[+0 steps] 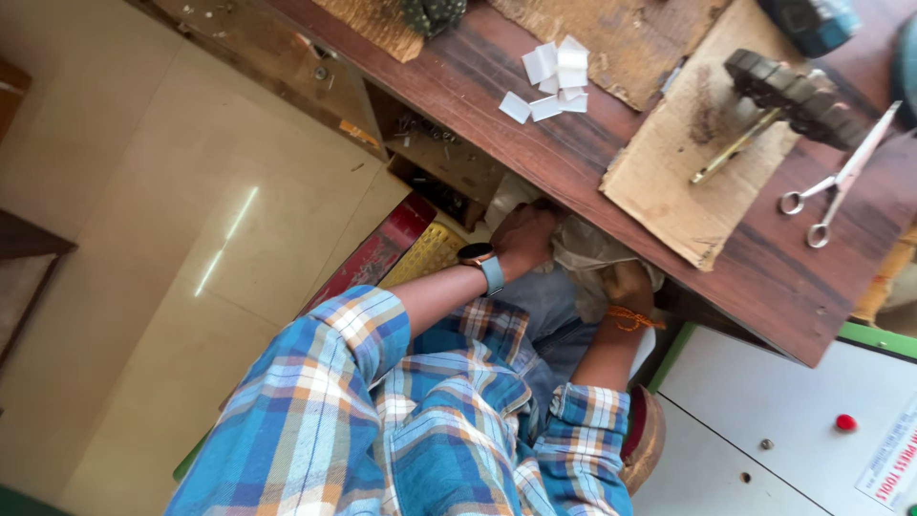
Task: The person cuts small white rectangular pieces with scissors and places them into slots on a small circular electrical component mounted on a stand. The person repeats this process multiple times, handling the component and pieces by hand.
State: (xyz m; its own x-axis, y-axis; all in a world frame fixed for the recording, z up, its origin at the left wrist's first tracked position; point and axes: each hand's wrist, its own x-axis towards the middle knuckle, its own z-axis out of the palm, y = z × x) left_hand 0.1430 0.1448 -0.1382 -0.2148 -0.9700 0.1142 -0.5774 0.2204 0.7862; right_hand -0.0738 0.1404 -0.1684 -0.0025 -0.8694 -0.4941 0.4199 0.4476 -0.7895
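Since both of my hands are working under the near edge of the table, the finding is limited to what shows at centre frame. The item in hand is a crumpled pale plastic bag, lying just below the table edge, centre to centre right, above my lap. My left hand, the one with the watch, has its fingers curled shut on the upper-left end of the bag. My right hand, with the orange thread at the wrist, presses against the lower-right end. Its fingers are buried in the folds, so I cannot tell whether they are closed or loose. In my judgement the step in hand is gripping and gathering the bag at both ends. Any further move calls for a confirmed hold on the right side and clearance from the table edge overhead. The bag's long axis runs from upper left to lower right, parallel to the table edge. Its mouth is not visible, so which way it points cannot be established. Also noted on the table top: white paper squares at upper centre, a sheet of cardboard right of them, and scissors at upper right. A white cabinet stands at lower right.
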